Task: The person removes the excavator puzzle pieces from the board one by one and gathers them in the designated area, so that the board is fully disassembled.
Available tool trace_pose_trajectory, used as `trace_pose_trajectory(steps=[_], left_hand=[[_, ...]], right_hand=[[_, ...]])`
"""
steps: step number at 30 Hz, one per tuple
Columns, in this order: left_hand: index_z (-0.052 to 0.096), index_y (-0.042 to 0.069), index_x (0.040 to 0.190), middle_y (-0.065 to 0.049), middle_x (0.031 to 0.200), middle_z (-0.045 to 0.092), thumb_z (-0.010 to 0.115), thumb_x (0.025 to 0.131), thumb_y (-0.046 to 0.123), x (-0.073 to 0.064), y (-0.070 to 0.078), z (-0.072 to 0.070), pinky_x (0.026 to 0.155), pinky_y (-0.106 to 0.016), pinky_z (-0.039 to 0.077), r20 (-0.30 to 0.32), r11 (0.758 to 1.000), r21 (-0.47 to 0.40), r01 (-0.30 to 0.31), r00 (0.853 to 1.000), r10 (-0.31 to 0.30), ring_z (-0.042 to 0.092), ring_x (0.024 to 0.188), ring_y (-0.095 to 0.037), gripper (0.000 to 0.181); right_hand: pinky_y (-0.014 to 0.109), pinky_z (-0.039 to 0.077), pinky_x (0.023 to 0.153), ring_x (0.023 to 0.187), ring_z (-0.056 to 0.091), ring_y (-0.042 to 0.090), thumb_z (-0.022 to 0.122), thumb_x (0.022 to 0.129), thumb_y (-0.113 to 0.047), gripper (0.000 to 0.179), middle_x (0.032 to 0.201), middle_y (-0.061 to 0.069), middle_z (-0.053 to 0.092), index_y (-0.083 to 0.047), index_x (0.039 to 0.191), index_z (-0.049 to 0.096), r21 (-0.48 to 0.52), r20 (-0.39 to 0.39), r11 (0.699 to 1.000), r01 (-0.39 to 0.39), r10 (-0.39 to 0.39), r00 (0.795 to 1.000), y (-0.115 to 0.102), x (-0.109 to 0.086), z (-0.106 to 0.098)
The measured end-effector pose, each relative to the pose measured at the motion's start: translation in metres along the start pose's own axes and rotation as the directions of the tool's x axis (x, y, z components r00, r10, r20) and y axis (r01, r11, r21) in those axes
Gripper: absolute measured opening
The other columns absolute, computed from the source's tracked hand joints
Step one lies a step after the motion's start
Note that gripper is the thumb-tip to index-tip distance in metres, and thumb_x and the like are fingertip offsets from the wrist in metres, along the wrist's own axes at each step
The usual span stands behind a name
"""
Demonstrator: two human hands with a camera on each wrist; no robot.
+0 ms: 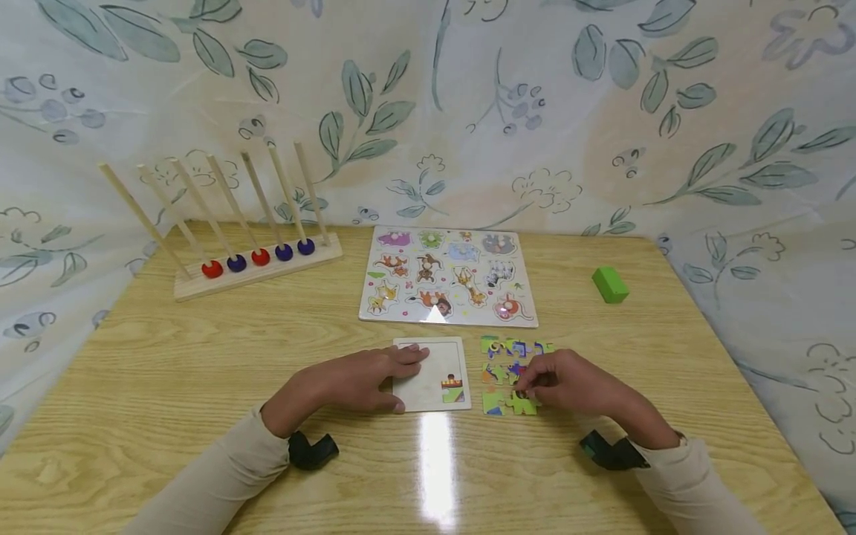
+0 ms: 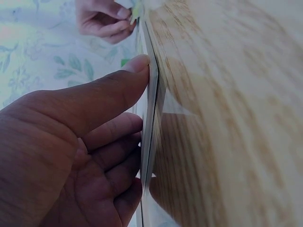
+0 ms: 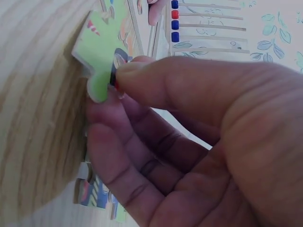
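Note:
My left hand (image 1: pixel 354 380) rests on a white square puzzle tray (image 1: pixel 421 386), fingertips on its surface and thumb at the near left edge. In the left wrist view the thumb (image 2: pixel 137 64) lies along the tray's edge. A joined bit of picture (image 1: pixel 452 388) sits in the tray's lower right corner. My right hand (image 1: pixel 576 383) pinches a green jigsaw piece (image 3: pixel 99 54) between thumb and fingers, low over the table. Several loose jigsaw pieces (image 1: pixel 493 401) lie right of the tray, some hidden behind my right hand.
Behind the tray lies an animal peg puzzle board (image 1: pixel 448 275). A wooden peg stand (image 1: pixel 267 275) with red and blue beads stands at the back left. At the back right is a green block (image 1: pixel 610 284). A patterned cloth (image 1: pixel 468 111) hangs behind the table.

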State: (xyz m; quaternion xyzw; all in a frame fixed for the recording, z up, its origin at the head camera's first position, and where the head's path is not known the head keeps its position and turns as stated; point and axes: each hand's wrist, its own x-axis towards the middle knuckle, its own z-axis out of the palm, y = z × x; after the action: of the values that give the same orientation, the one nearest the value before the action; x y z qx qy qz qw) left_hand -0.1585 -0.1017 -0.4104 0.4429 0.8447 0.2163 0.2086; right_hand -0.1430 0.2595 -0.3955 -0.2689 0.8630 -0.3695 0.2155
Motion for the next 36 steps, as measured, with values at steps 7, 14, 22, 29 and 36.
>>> trace_pose_trajectory(steps=[7,14,22,29,36], left_hand=[[0.040,0.001,0.147,-0.009,0.158,0.026,0.070,0.092,0.023,-0.001,0.000,0.000,0.113,-0.043,0.027,-0.004,1.000,-0.002,0.008,1.000,-0.008,0.022,0.145,-0.025,0.067],[0.039,0.003,0.148,-0.005,0.159,0.024,0.069,0.092,0.023,-0.001,0.001,0.000,0.113,-0.042,0.026,0.002,1.000,-0.009,0.016,1.000,-0.016,0.020,0.145,-0.022,0.067],[0.039,0.002,0.148,-0.006,0.158,0.025,0.069,0.092,0.024,-0.001,0.003,-0.002,0.113,-0.042,0.026,0.002,1.000,-0.008,0.020,1.000,-0.020,0.020,0.145,-0.022,0.067],[0.039,0.002,0.148,-0.007,0.158,0.025,0.069,0.092,0.023,0.000,0.005,-0.005,0.113,-0.041,0.026,0.024,0.999,0.017,0.042,0.999,-0.043,0.021,0.145,-0.022,0.067],[0.046,0.001,0.144,-0.008,0.159,0.021,0.067,0.094,0.018,0.002,0.014,-0.007,0.113,-0.040,0.025,0.013,0.999,0.033,-0.019,1.000,0.018,0.015,0.146,-0.024,0.057]], right_hand=[[0.024,0.053,0.069,0.084,0.061,0.010,0.068,0.089,0.000,0.009,0.095,0.000,0.070,-0.007,0.093,0.073,-0.002,0.024,1.000,0.004,-0.004,1.000,-0.003,0.002,-0.002],[0.025,0.052,0.069,0.082,0.059,0.010,0.066,0.089,0.002,0.012,0.093,-0.002,0.068,-0.007,0.093,0.073,-0.043,0.023,0.999,0.017,-0.016,1.000,-0.004,0.006,-0.005],[0.025,0.050,0.064,0.076,0.057,0.010,0.065,0.091,-0.001,0.010,0.090,0.001,0.067,-0.006,0.095,0.073,-0.034,0.008,0.999,0.000,0.000,1.000,-0.013,0.014,-0.002],[0.024,0.049,0.060,0.072,0.055,0.008,0.066,0.091,-0.002,0.011,0.092,-0.001,0.069,-0.007,0.097,0.074,-0.038,0.015,0.998,0.041,-0.041,0.999,-0.019,0.025,0.008],[0.024,0.051,0.068,0.079,0.059,0.008,0.063,0.093,-0.003,0.015,0.098,0.001,0.071,-0.003,0.104,0.074,-0.028,0.028,0.997,0.075,-0.074,0.997,-0.030,0.036,0.016]])
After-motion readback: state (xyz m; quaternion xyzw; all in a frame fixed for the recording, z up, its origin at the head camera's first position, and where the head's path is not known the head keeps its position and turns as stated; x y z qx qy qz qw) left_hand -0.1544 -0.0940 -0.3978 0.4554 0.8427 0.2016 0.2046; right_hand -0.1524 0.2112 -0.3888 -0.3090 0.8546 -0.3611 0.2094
